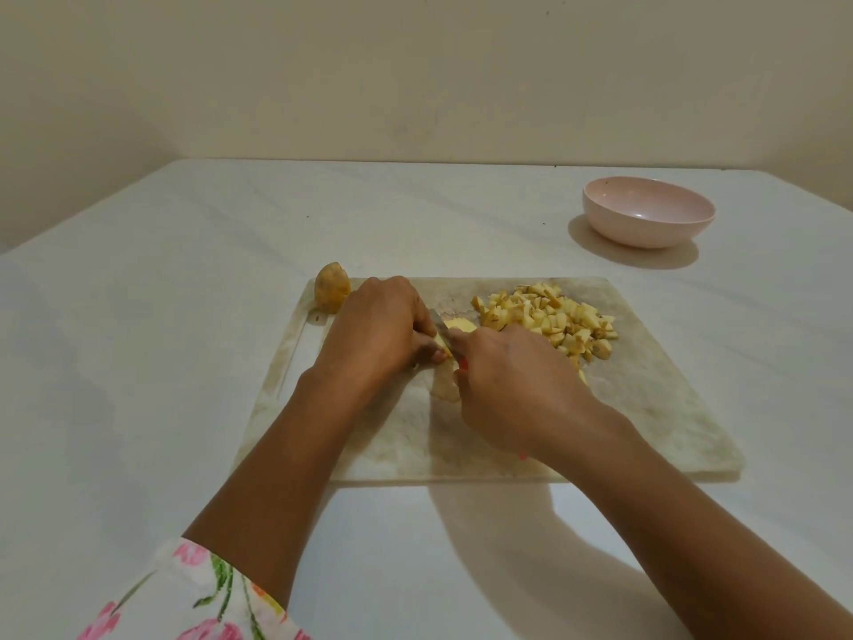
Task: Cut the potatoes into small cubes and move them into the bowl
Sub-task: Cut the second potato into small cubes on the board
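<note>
Table [138, 362] with board [646, 408], bowl [646, 236]

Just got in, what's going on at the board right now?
A person is mid-cut. The left hand holds a potato piece on the board while the right hand grips the knife, blade on that piece. Cubes lie piled on the board's right side, a potato chunk sits at its far left corner, and the bowl stands empty.

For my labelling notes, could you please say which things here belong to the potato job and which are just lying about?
In the job: knife, potato piece under it, cube pile, potato half, cutting board, pink bowl.
Lying about: only the table.
</note>
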